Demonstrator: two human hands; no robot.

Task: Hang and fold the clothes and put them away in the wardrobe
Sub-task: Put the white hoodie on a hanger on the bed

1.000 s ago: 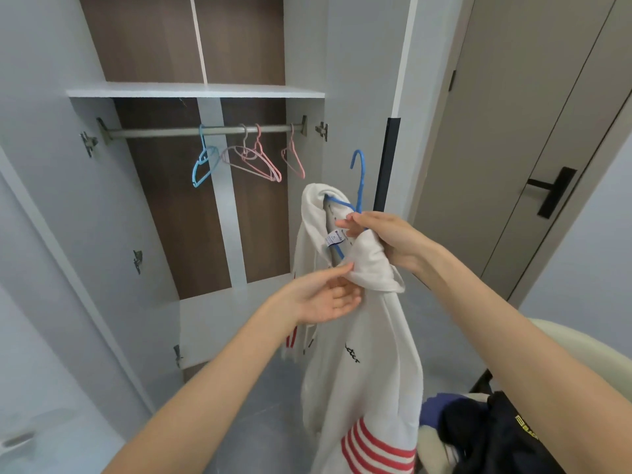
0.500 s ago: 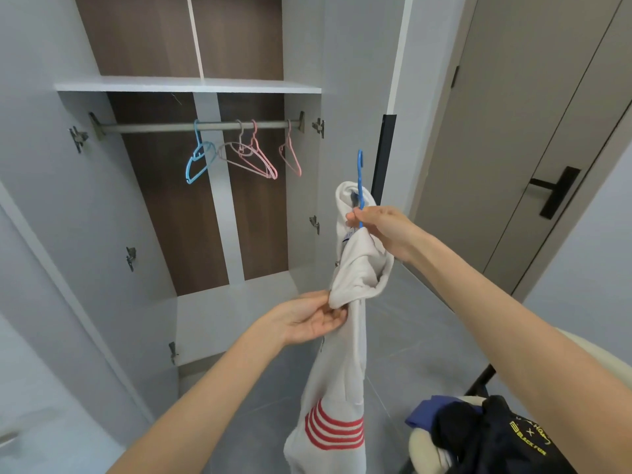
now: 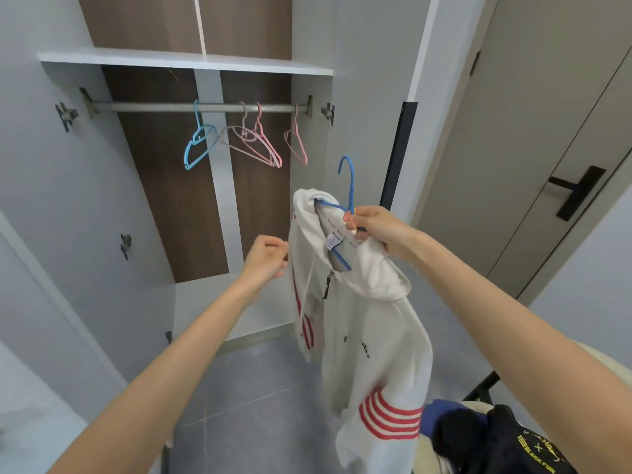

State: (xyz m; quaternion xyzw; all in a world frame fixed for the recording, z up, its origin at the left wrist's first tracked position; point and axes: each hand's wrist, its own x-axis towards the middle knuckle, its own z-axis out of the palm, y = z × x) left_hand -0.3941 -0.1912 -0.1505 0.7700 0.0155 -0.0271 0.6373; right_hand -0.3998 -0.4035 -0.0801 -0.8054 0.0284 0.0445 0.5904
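A grey metal wardrobe rail (image 3: 154, 107) carries a light blue plastic hanger (image 3: 198, 145) near its middle, a grey wire-thin hanger (image 3: 228, 136) and a pink hanger (image 3: 265, 147) bunched just right of it, and another pink hanger (image 3: 297, 147) at its right end. A white shelf (image 3: 171, 59) lies above. On the grey tiled floor (image 3: 246, 388) stands a cream chair (image 3: 608, 364) holding dark bundled clothes (image 3: 496, 439).

One head-worn wide-angle view, facing forward and tilted down along both forearms into the open wardrobe (image 3: 164, 200), with the rail (image 3: 154, 107) high in frame. Close in: left hand (image 3: 266, 258), right hand (image 3: 379, 230) and blue hanger (image 3: 350, 186) sit mid-frame on outstretched arms. The door (image 3: 513, 131) is at right and the floor (image 3: 239, 388) below, with straight lines bowing near the edges.
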